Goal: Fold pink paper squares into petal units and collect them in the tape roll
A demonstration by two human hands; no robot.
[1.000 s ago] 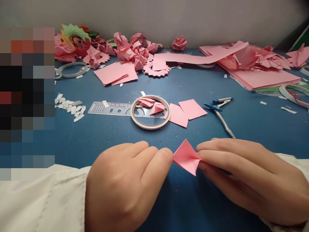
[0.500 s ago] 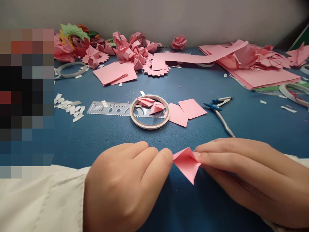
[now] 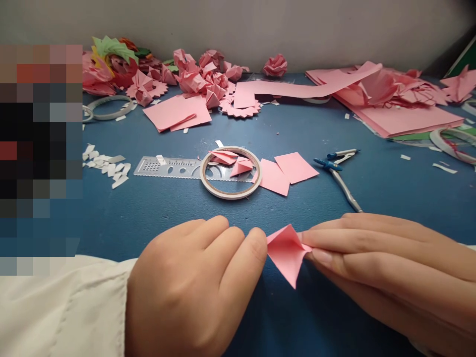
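Observation:
Between my two hands is a small pink square of paper (image 3: 288, 258), creased into a hollow, with one corner pointing down toward me. My left hand (image 3: 197, 282) is closed and pinches its left corner; the undersides of those fingers are hidden. With fingers pressed together, my right hand (image 3: 386, 267) grips the right corner. Just beyond the hands lies a roll of double-sided tape (image 3: 231, 196), flat on a clear plastic stencil ruler (image 3: 152, 167). Folded pink paper pieces (image 3: 242, 166) sit inside the ring. Two pink paper squares (image 3: 297, 167) rest right of it.
A compass (image 3: 345, 188) lies on the blue table at right. White paper scraps (image 3: 107, 163) are scattered at left. Pink paper flowers (image 3: 203, 74) line the back, and a pile of pink sheets (image 3: 412, 121) is at the back right. A blurred block covers the far left.
My right fingers have shifted on the paper's right corner, the thumb or a fingertip now showing lower. The paper's lower tip has moved slightly down and left. My left hand barely moved.

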